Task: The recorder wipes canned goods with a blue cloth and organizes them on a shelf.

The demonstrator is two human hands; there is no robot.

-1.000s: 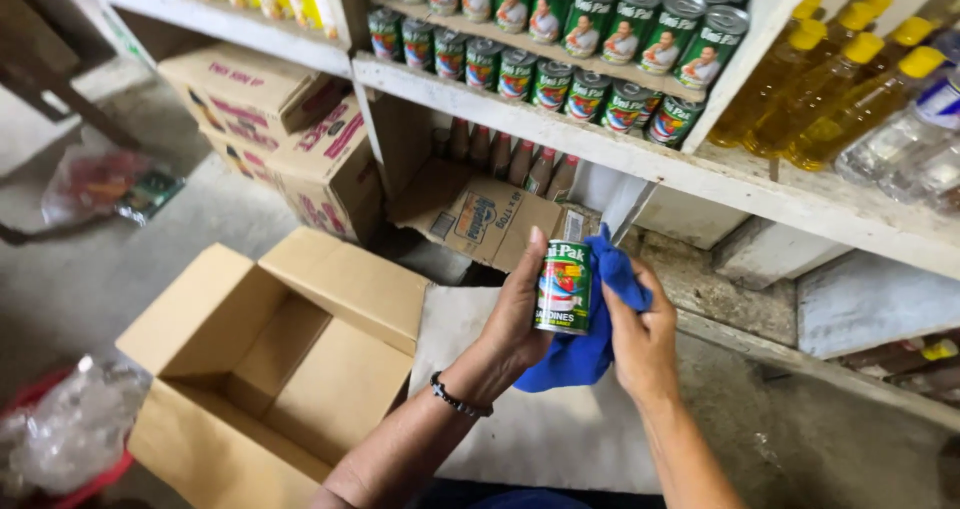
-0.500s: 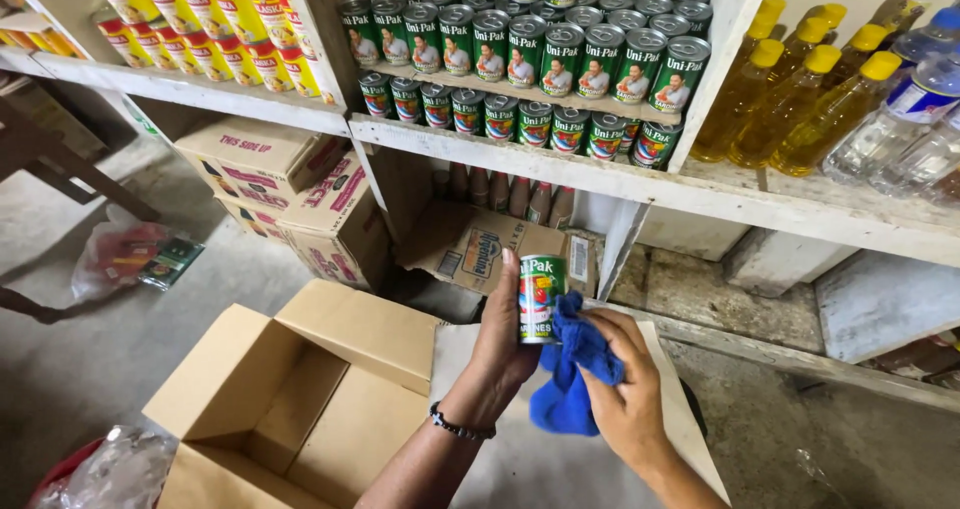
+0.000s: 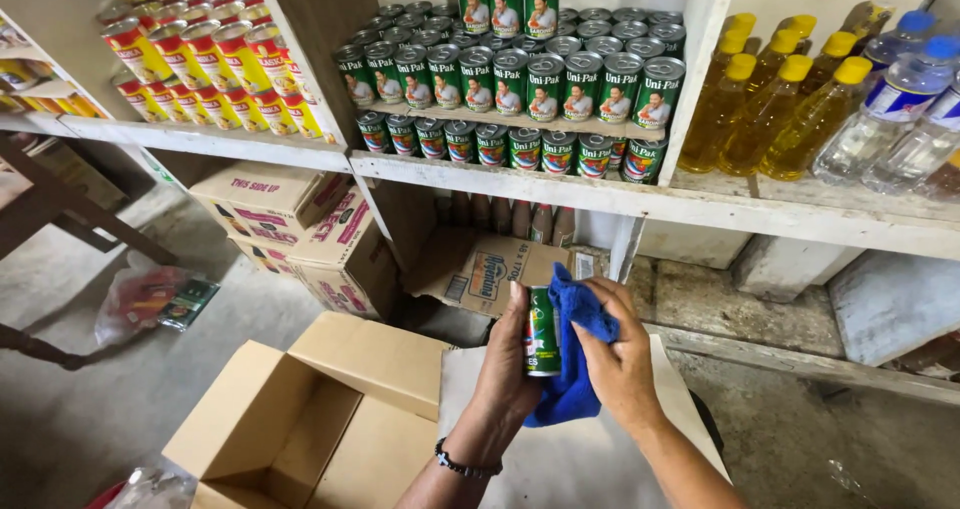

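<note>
While shelves (image 3: 520, 184) w/ stacked green cans span the back, an open cardboard box (image 3: 270, 439) sits on the floor, lower left. Left hand (image 3: 510, 369), fingers wrapped round a green can (image 3: 543, 331), holds it upright approx. mid-frame, over the box's edge. Right hand (image 3: 620, 354), fingers closed on a blue cloth (image 3: 575, 369), presses it vs. the can.

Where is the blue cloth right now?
Head view, lower centre: the blue cloth is pressed by the right hand against the green can in the left hand.
</note>
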